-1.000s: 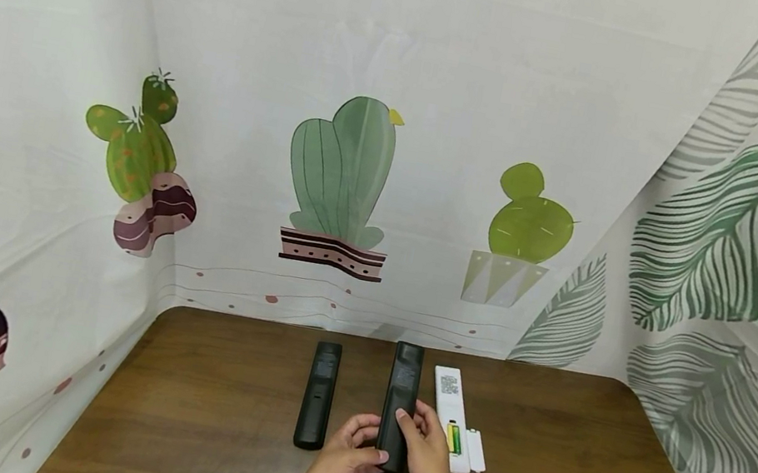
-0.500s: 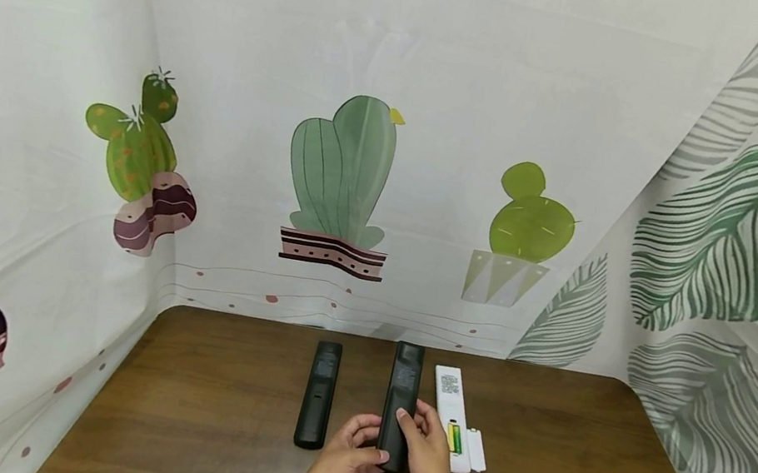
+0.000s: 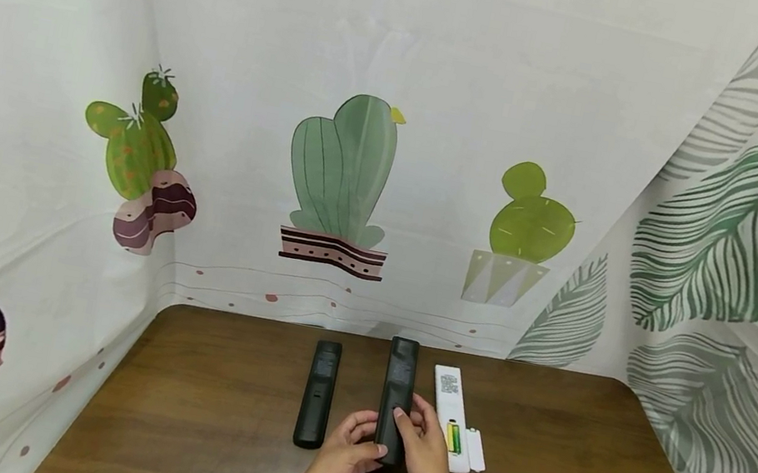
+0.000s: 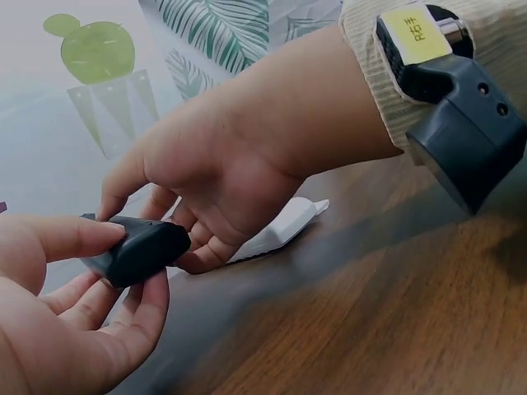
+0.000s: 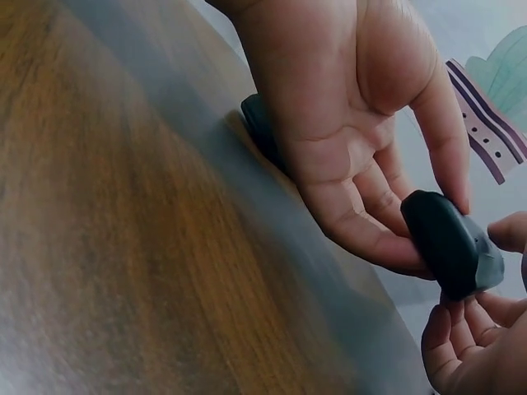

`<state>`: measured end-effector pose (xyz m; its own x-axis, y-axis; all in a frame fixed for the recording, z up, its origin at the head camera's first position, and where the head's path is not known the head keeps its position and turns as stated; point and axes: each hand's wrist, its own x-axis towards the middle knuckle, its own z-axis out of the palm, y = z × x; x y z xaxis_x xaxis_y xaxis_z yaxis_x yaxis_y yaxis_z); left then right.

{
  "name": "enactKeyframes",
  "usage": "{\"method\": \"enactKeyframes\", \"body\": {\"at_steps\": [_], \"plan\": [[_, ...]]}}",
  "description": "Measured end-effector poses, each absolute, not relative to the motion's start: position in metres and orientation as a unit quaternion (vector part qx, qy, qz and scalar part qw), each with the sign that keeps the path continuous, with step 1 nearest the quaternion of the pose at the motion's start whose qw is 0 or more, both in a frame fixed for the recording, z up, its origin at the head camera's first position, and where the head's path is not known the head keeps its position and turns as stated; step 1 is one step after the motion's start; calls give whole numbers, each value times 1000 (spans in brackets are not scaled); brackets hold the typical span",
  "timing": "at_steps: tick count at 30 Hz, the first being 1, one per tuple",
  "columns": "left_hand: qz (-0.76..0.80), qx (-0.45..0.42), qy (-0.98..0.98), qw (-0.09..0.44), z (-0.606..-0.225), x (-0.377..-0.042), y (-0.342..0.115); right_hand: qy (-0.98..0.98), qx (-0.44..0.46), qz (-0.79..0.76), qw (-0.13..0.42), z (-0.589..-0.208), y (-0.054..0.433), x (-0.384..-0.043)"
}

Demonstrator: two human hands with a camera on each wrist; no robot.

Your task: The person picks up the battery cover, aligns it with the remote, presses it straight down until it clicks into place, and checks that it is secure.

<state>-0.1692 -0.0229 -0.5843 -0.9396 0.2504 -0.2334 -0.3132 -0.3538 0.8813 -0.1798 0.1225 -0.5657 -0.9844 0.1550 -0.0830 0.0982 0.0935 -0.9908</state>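
Head view: left hand (image 3: 337, 464) and right hand (image 3: 426, 454) gripped a black remote (image 3: 401, 376); the wooden desk (image 3: 205, 400) stretched wide either side, far edge near cactus-print cloth (image 3: 471, 58).

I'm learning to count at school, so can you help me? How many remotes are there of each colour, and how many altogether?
Black remotes: 2 (the held remote and the black remote lying on the table)
White remotes: 1 (the white remote with its battery showing)
Total: 3
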Motion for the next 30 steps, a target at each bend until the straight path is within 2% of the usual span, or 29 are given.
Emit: {"method": "enactKeyframes", "body": {"at_steps": [20, 30], "plan": [[791, -30, 600, 120, -585, -170, -23, -738, -54, 672, 11, -567, 124, -179], [787, -39, 606, 112, -586, -170, -22, -734, -46, 677, -3, -570, 123, -180]]}}
